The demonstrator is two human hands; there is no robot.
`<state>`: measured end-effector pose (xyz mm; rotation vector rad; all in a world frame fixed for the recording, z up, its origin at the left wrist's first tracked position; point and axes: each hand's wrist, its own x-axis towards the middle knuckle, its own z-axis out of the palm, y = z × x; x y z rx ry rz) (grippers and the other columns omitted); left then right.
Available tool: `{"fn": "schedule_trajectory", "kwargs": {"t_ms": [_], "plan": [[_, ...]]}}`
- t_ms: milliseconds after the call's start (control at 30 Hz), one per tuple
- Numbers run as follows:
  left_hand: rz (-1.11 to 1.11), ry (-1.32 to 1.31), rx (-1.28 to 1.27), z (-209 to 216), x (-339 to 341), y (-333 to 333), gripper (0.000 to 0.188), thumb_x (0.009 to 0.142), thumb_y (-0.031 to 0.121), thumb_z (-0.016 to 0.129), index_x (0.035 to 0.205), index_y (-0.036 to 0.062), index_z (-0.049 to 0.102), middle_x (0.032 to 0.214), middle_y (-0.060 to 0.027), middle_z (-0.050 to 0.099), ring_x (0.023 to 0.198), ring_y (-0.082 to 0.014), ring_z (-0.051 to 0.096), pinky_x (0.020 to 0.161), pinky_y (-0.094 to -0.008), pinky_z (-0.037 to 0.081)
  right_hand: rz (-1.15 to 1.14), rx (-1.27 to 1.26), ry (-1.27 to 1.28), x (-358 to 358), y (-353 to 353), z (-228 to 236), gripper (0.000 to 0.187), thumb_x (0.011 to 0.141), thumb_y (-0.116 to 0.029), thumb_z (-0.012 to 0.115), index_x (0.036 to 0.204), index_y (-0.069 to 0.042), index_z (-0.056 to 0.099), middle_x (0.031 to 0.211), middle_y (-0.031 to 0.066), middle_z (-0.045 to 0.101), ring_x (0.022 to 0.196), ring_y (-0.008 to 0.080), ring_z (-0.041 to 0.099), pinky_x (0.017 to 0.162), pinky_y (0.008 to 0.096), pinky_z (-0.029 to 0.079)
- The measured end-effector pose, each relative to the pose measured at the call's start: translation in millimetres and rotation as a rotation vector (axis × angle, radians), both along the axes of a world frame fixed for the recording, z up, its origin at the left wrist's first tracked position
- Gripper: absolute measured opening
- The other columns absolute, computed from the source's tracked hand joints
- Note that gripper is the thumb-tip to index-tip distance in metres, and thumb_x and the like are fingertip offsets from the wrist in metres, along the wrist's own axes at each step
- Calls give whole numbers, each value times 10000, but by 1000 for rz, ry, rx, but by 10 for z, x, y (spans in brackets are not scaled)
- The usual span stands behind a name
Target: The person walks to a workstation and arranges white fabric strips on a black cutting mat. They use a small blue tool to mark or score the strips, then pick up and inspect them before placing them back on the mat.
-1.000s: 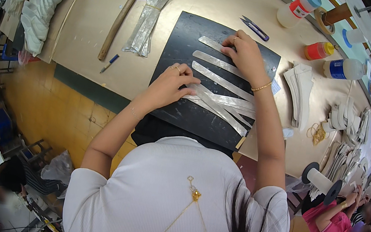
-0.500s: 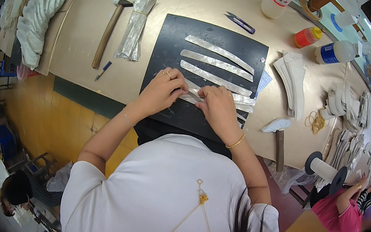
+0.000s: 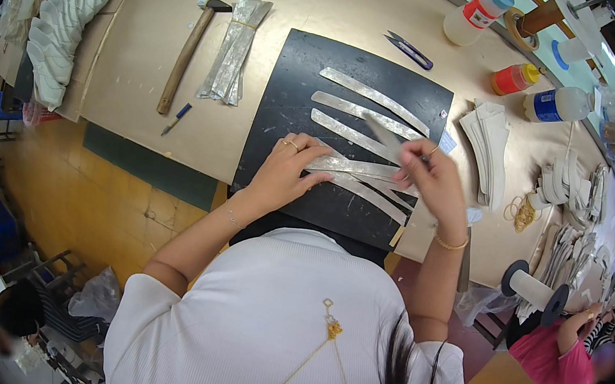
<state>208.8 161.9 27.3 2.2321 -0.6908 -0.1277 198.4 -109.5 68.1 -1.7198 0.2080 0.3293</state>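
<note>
The head-worn fisheye view looks down from above the white shirt [image 3: 297, 297], close at the lower edge, facing across the desk [image 3: 145, 40]; left hand [image 3: 283, 177] and right hand [image 3: 433, 180] sit mid-frame, straight edges bending toward the rim.

The strips [image 3: 349, 166] are mottled silver-grey, the mat [image 3: 290, 82] black with pale specks, the table [image 3: 130, 78] golden beige, the hammer handle [image 3: 186, 60] brown, the floor [image 3: 101, 197] yellow, the shirt [image 3: 270, 309] white.

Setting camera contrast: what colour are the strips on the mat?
The strips are silvery grey, clearest in the head view.
</note>
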Motion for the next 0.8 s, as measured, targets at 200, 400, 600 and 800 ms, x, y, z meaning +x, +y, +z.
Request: {"fn": "schedule_trajectory", "kwargs": {"t_ms": [200, 400, 600, 800], "plan": [[8, 94, 70, 25, 97, 40, 249, 808, 167, 753, 1024, 56, 700, 974, -103, 586, 933, -265, 578, 826, -365, 477, 212, -479, -192, 1026, 50, 176, 204, 892, -180, 670, 986, -3, 706, 794, 97, 670, 650, 139, 633, 622, 292, 493], [-20, 5, 49, -4, 64, 35, 205, 812, 117, 734, 999, 44, 690, 960, -100, 582, 874, -275, 596, 804, -375, 486, 313, -689, -382, 1478, 279, -364, 209, 814, -210, 727, 947, -50, 721, 805, 106, 643, 775, 246, 606, 736, 347, 477], [9, -56, 92, 60, 13, 5, 170, 815, 99, 724, 973, 49, 687, 933, -82, 573, 867, -266, 575, 783, -364, 457, 262, -744, -630, 951, 422, -243, 293, 773, -268, 763, 1020, -120, 706, 1001, 63, 603, 964, 281, 558, 861, 383, 443], [-67, -73, 113, 159, 89, 17, 115, 816, 113, 728, 902, 62, 670, 889, -65, 583, 838, -268, 562, 759, -363, 422, 599, -559, -493, 184, 494, -79, 227, 778, -215, 753, 960, -90, 705, 954, 64, 601, 953, 265, 557, 849, 387, 437]]}}
